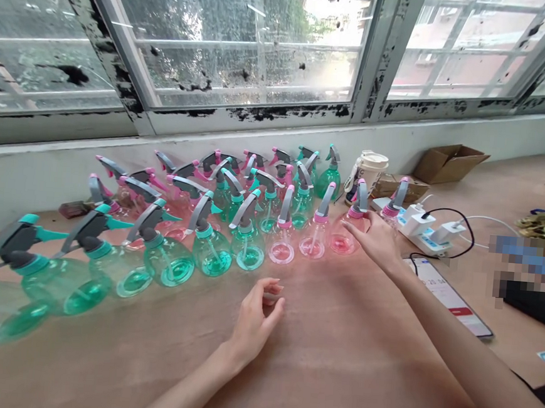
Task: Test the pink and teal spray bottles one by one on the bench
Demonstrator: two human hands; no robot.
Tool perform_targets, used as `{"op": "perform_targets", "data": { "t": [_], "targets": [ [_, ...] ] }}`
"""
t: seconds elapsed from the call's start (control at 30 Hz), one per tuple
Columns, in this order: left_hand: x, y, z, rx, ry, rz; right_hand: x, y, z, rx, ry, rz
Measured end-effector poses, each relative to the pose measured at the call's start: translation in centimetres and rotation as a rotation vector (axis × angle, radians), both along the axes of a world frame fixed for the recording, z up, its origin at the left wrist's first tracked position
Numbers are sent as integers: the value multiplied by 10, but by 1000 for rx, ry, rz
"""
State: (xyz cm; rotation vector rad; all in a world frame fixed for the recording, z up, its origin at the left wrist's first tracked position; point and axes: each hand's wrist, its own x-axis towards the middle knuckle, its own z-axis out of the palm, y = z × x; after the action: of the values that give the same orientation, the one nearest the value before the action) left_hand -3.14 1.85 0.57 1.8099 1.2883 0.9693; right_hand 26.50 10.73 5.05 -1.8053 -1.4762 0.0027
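My right hand [379,239] is at a pink spray bottle [340,242] at the right end of the front row. Its thumb lies across the bottle's front below the pink collar, and the other fingers are partly hidden beside the neck. Another pink-collared spray bottle [391,208] stands just behind this hand. My left hand [258,319] hovers over or rests on the table, loosely curled, thumb apart from the fingers and nothing in it. To its upper left runs a row of green spray bottles [212,253], with clear pink ones [282,242] beside them.
More pink and green spray bottles [330,177] crowd toward the window wall. A white lidded cup [372,168], an open cardboard box [450,164], a power strip with chargers [432,242] and a phone [456,300] lie to the right. Cables loop across the wooden table [326,359].
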Motion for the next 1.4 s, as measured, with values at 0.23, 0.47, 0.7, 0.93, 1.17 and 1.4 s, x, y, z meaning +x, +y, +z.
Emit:
{"op": "perform_targets", "data": {
  "t": [0.23,0.47,0.7,0.93,1.17,1.4],
  "targets": [
    [-1,-1,-2,12,9,-23,6,-47,-14,54,-63,77],
    [0,-4,13,105,23,-152,-54,-111,-12,-71,-171,220],
    [3,-13,51,247,-57,-209,-137,-134,-20,-83,-59,460],
    [0,-20,73,160,-152,-86,-175,-149,-37,-39,-139,581],
    [-5,-22,76,274,-80,-93,-139,-134,-35,32,145,886],
    [-8,-20,74,292,-68,-117,-89,-85,-55,162,96,799]
  ]
}}
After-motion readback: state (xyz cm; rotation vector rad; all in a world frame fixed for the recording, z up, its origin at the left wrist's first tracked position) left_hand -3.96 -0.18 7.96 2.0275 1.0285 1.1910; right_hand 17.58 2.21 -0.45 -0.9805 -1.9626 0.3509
